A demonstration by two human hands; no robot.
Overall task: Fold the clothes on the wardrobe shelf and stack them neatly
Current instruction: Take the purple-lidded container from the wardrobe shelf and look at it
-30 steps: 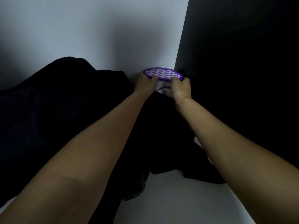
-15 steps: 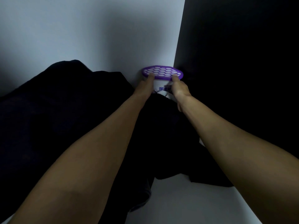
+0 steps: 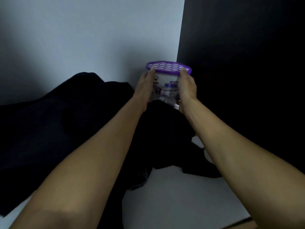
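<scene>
A heap of dark, unfolded clothes [image 3: 54,129] covers the left and middle of the white wardrobe shelf [image 3: 181,199]. In the back right corner, a white tub with a purple honeycomb lid [image 3: 168,80] is raised above the clothes. My left hand [image 3: 145,86] holds its left side and my right hand [image 3: 187,88] holds its right side, fingers reaching up to the lid's rim. The tub's base is hidden behind my hands and the fabric.
A pale back wall [image 3: 82,38] closes the shelf behind. A black side panel [image 3: 247,80] stands on the right. Bare white shelf shows at the front between my forearms.
Both hands have slid from the lid down to the tub's sides and lifted it out of the clothes, so its printed white body now shows.
</scene>
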